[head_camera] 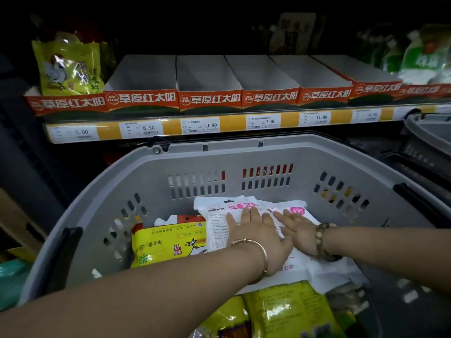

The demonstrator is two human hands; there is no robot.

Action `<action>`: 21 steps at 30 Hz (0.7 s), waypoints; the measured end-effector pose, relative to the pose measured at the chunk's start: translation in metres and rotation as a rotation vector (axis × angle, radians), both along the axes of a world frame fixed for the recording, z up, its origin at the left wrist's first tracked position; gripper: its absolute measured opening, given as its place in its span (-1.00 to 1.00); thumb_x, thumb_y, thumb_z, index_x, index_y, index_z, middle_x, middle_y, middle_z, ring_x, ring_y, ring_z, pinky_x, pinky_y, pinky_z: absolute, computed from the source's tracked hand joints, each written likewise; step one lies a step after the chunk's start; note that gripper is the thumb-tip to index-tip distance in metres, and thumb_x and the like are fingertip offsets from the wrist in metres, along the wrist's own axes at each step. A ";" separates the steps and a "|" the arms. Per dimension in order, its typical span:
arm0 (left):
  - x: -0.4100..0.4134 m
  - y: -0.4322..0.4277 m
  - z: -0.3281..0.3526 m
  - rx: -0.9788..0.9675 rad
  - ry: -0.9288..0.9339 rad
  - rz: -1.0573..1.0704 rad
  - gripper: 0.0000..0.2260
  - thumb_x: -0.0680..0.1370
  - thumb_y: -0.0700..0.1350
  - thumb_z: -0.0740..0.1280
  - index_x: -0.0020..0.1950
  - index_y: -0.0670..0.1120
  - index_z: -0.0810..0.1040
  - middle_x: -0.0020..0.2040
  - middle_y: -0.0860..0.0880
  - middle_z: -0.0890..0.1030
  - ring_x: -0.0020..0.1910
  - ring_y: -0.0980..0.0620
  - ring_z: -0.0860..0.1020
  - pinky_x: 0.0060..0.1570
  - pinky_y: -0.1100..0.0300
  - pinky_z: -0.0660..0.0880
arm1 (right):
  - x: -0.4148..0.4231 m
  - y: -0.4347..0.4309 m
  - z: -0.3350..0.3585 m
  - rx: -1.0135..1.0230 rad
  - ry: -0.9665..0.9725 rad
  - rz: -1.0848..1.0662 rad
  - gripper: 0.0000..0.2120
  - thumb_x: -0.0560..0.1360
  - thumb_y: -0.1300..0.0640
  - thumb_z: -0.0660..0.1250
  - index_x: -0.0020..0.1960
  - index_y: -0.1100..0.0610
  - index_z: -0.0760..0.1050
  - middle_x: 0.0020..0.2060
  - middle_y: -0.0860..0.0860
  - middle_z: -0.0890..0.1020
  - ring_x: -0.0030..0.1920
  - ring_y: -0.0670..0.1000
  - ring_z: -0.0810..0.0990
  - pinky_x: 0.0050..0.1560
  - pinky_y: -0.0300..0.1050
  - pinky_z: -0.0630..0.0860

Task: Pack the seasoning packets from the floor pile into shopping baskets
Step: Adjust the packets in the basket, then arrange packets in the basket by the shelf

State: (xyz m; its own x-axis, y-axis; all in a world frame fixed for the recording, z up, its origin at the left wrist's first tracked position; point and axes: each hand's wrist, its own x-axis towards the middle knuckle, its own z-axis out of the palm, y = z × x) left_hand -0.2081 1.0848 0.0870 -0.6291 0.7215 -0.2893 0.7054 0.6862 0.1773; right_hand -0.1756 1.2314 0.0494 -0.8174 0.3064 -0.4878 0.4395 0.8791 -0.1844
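Seasoning packets [288,311] lie heaped inside a grey shopping basket [219,146] and cover most of its floor. Those at the near edge are yellow-green. On top of the heap, near the middle, lies a white packet [217,223] with pink lettering. A second white packet [299,211] with a round pink mark lies just to its right, and the two overlap.

The left hand [258,230] lies flat on the first white packet, fingers straight and spread, pressing rather than grasping. The right hand [301,231] lies flat on the second, fingers also straight, close against the left hand. A thin gold bangle [263,257] circles the left wrist and a bead bracelet [322,240] the right.

By the basket's left wall a yellow packet [166,245] lies face up, tucked partly under the first white one. A black handle [66,252] rests over the left rim.

Beyond the far rim runs a shelf edge with price tags [148,129]. Above it stands a row of cardboard trays [210,76] with red fronts. A yellow bag [68,67] printed with a rooster stands at the row's left end. A second grey basket [427,128] shows at the right.
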 end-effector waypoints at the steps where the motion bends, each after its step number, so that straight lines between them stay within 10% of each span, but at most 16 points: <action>1: -0.001 -0.002 0.000 0.001 0.001 -0.007 -0.39 0.59 0.20 -0.05 0.55 -0.10 -0.03 0.55 -0.14 -0.09 0.53 -0.12 -0.14 0.42 -0.23 -0.21 | -0.003 -0.001 0.006 -0.026 -0.009 -0.001 -0.45 0.63 -0.12 -0.07 0.54 -0.06 -0.19 0.54 0.05 -0.07 0.53 0.08 -0.05 0.51 0.03 -0.05; 6: -0.009 -0.013 0.013 0.019 -0.040 -0.030 -0.37 0.56 0.28 0.01 0.52 -0.05 0.08 0.55 -0.11 0.03 0.52 -0.10 -0.01 0.44 -0.16 -0.07 | -0.012 -0.010 0.059 0.084 -0.109 0.064 -0.41 0.57 -0.02 0.17 0.53 0.00 0.05 0.51 0.02 0.15 0.47 0.04 0.20 0.44 -0.04 0.17; 13: -0.035 -0.074 0.081 0.531 -0.272 0.208 -0.72 0.57 0.09 0.21 0.20 -0.02 0.47 0.16 -0.06 0.53 0.13 -0.04 0.50 0.06 0.17 0.40 | -0.023 -0.066 0.136 -0.174 0.334 -0.011 -0.55 0.59 -0.01 0.18 0.45 0.06 0.27 0.40 0.00 0.36 0.28 -0.01 0.41 0.25 -0.11 0.33; 21: -0.056 -0.245 0.134 0.733 0.051 0.380 -0.65 0.49 0.00 0.34 0.26 0.02 0.47 0.18 0.05 0.54 0.16 0.05 0.51 0.21 0.13 0.43 | -0.066 -0.186 0.182 -0.257 0.592 0.142 -0.63 0.54 0.04 0.27 0.34 0.02 0.41 0.23 -0.04 0.51 0.14 -0.04 0.49 0.02 -0.22 0.44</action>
